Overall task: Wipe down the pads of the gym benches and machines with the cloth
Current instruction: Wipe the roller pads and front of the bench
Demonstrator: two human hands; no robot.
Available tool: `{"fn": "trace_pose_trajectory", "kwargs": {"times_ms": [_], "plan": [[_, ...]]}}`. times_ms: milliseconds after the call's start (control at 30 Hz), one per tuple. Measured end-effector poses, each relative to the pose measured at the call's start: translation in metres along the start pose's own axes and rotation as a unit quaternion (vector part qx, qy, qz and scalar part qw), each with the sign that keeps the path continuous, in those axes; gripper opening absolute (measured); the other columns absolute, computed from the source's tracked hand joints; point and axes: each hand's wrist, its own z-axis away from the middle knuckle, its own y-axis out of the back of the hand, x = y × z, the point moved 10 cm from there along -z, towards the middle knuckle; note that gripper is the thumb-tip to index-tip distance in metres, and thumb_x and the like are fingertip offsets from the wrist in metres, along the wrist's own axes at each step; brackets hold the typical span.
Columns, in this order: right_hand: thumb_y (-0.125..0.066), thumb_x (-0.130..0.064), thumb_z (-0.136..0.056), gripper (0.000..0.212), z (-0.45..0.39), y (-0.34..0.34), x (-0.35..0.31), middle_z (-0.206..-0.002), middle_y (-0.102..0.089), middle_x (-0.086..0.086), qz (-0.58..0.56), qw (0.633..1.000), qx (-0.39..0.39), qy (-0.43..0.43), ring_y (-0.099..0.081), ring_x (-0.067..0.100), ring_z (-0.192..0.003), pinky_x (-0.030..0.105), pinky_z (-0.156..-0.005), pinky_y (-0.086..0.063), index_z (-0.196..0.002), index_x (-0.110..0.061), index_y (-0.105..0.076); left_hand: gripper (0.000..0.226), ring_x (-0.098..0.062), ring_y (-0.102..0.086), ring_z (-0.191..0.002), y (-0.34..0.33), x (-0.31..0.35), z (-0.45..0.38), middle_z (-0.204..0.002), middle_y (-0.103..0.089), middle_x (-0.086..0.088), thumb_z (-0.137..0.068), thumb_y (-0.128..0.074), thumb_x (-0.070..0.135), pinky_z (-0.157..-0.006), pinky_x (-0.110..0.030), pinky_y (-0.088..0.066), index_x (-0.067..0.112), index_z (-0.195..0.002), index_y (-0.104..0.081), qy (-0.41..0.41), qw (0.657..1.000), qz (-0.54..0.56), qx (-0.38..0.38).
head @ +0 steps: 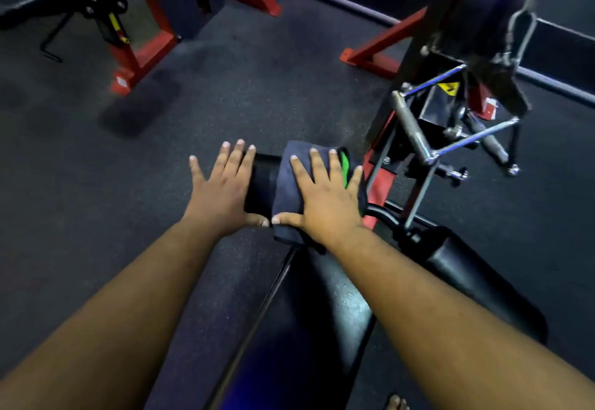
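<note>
On the roller pad (262,184), right hand (328,197) presses cloth (286,190) flat, fingers spread; left hand (222,187) steadies, also spread. Mid-wipe; next, sweep cloth across the bare part.

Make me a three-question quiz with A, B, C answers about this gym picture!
1. Where is the cloth?
A. On the floor
B. On the black roller pad
C. Hanging from the metal handle

2. What colour peeks out of the dark cloth?
A. Green
B. Pink
C. Orange

3. How is the right hand?
A. Clenched in a fist
B. Flat, fingers spread
C. Pointing

Answers: 1 B, the cloth drapes over the pad; 2 A, a green strip shows near the fingertips; 3 B, it presses flat on the cloth.
</note>
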Motion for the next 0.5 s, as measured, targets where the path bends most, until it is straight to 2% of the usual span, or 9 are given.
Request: {"fn": "trace_pose_trajectory", "kwargs": {"times_ms": [67,167,233,300,367,500], "plan": [[-0.047,-0.094,-0.068,0.120,-0.006,-0.008,0.004,-0.171,-0.001,0.009,0.021,1.000,-0.007,-0.011,0.004,0.040,-0.155,0.070,-0.119,-0.002,-0.162,-0.036,0.002,0.153,-0.021,0.013,-0.156,-0.014,-0.009,-0.014,-0.170,0.011,0.000,-0.055,-0.073,0.084,-0.115,-0.076,0.000,0.016,-0.159,0.016,0.013,0.999,0.024,-0.040],[-0.044,-0.095,-0.071,0.115,-0.023,0.000,-0.002,-0.165,-0.021,0.011,0.057,0.998,0.007,-0.013,-0.019,0.044,-0.149,0.065,-0.118,-0.018,-0.161,-0.033,-0.010,0.166,-0.022,0.006,-0.156,-0.026,-0.007,-0.028,-0.170,0.004,-0.004,-0.045,-0.089,0.070,-0.121,-0.067,-0.005,0.013,-0.158,0.019,0.000,0.994,0.105,-0.040],[-0.039,-0.091,-0.077,0.105,-0.050,0.004,-0.028,-0.156,-0.037,0.011,0.085,0.996,0.006,0.019,-0.036,0.042,-0.138,0.062,-0.110,-0.029,-0.159,-0.030,-0.021,0.171,-0.024,0.001,-0.156,-0.030,-0.007,-0.030,-0.170,0.002,-0.007,-0.044,-0.096,0.057,-0.125,-0.052,-0.014,0.011,-0.156,0.024,-0.025,0.978,0.205,-0.034],[-0.042,-0.081,-0.084,0.091,-0.076,0.001,-0.063,-0.149,-0.046,0.010,0.077,0.994,-0.011,0.073,-0.044,0.040,-0.130,0.058,-0.105,-0.035,-0.157,-0.030,-0.025,0.173,-0.022,-0.002,-0.155,-0.032,-0.012,-0.029,-0.170,0.002,-0.004,-0.046,-0.098,0.052,-0.124,-0.034,-0.013,0.012,-0.152,0.032,-0.039,0.957,0.284,-0.033],[-0.042,-0.078,-0.086,0.088,-0.090,-0.002,-0.079,-0.148,-0.047,0.007,0.057,0.992,-0.034,0.104,-0.046,0.038,-0.129,0.056,-0.103,-0.037,-0.158,-0.031,-0.023,0.173,-0.019,-0.006,-0.155,-0.034,-0.020,-0.029,-0.170,0.000,0.002,-0.048,-0.100,0.046,-0.119,-0.026,-0.014,0.017,-0.150,0.037,-0.033,0.938,0.342,-0.041],[-0.041,-0.093,-0.074,0.109,-0.051,-0.004,-0.039,-0.163,-0.028,0.007,0.074,0.992,-0.036,0.094,-0.031,0.037,-0.144,0.057,-0.113,-0.032,-0.161,-0.033,-0.012,0.167,-0.019,-0.007,-0.155,-0.035,-0.024,-0.032,-0.170,0.002,0.010,-0.052,-0.097,0.046,-0.120,-0.030,-0.015,0.024,-0.151,0.036,-0.049,0.938,0.338,-0.062]]}}
